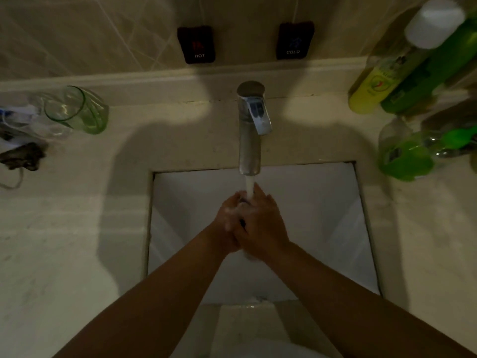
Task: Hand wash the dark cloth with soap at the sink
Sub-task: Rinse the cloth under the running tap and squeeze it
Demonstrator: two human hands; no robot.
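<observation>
Two hands meet right under the tap (249,130), so the water (249,188) runs over them. Your left hand (228,220) and right hand (260,226) are curled tight together around the dark cloth (242,223); only a tiny dark bit shows between them. Below is the smooth white sink (322,215). The tap looks shiny and hard.

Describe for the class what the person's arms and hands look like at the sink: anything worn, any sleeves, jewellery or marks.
Both forearms are bare right down to the frame's lower edge: no sleeves show. The left hand and right hand wear no gloves, and no watch, bracelet or ring is visible. The left hand looks wet or soapy. Dim light hides finer marks.
</observation>
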